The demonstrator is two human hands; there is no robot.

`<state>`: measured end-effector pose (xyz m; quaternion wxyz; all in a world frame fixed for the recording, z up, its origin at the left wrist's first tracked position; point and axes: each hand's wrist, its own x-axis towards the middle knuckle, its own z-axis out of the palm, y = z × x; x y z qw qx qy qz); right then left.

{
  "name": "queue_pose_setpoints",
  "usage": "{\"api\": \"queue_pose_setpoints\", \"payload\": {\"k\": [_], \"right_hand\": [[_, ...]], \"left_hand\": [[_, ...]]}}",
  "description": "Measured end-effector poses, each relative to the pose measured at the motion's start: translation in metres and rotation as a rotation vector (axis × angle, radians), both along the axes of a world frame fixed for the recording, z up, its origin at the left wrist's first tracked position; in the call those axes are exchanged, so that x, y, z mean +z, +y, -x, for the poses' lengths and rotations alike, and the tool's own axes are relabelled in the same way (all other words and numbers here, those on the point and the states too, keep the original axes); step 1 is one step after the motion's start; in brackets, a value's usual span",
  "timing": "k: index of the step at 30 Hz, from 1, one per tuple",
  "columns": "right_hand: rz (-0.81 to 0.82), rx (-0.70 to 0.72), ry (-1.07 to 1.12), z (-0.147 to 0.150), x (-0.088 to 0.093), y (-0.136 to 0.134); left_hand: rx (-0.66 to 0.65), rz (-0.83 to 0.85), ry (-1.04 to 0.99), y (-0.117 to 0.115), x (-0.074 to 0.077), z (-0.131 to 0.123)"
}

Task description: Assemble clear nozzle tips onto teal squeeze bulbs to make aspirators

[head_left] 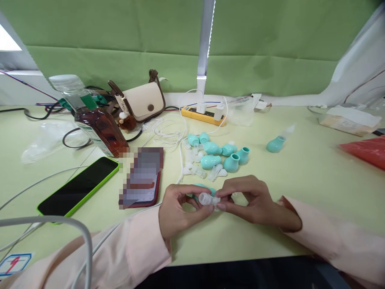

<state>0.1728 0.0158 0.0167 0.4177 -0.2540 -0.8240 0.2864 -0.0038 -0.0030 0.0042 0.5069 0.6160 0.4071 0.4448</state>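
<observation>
1. On the pale green surface [270, 233], just beyond the hands, lies a heap of teal rubber bulbs [218, 154] mixed with small clear tips [198, 170]. One assembled bulb with its nozzle [277, 143] lies apart to the right.
2. To the left are a red-cased phone [142, 178], a green-cased phone [80, 184] and a bottle of dark liquid [93, 120]. Farther back are a cream handbag [141, 100], a coiled white cable [168, 132] and a yellow power strip [204, 114].
3. The red-cased phone's screen is blurred out. A red bag [367, 150] is cut off at the right edge.
4. The left hand [180, 206] is curled around a teal bulb [202, 187], which its fingers mostly hide.
5. The right hand [246, 196] pinches a clear plastic tip [207, 198], which sits between the two hands and touches both.
</observation>
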Motion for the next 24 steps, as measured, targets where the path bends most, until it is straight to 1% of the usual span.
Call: {"api": "queue_pose_setpoints", "payload": {"k": [6,9,14,16,20,24], "right_hand": [[0.097,0.147,-0.01,-0.003,0.005,0.01],[0.108,0.169,-0.022,-0.002,0.004,0.01],[-0.047,0.072,-0.003,-0.003,0.007,0.005],[-0.094,0.098,-0.007,-0.005,0.007,0.004],[-0.229,0.154,-0.099,-0.009,0.002,0.007],[-0.325,0.208,-0.158,-0.012,-0.001,0.012]], "left_hand": [[-0.006,-0.019,0.007,-0.001,0.003,0.001],[-0.014,-0.024,0.01,-0.001,0.003,0.002],[-0.023,0.007,0.034,0.001,0.004,0.002],[-0.021,0.014,0.047,0.001,0.004,0.002],[-0.016,0.025,0.063,0.002,0.006,0.002],[-0.041,0.05,0.08,0.003,0.009,0.002]]}}
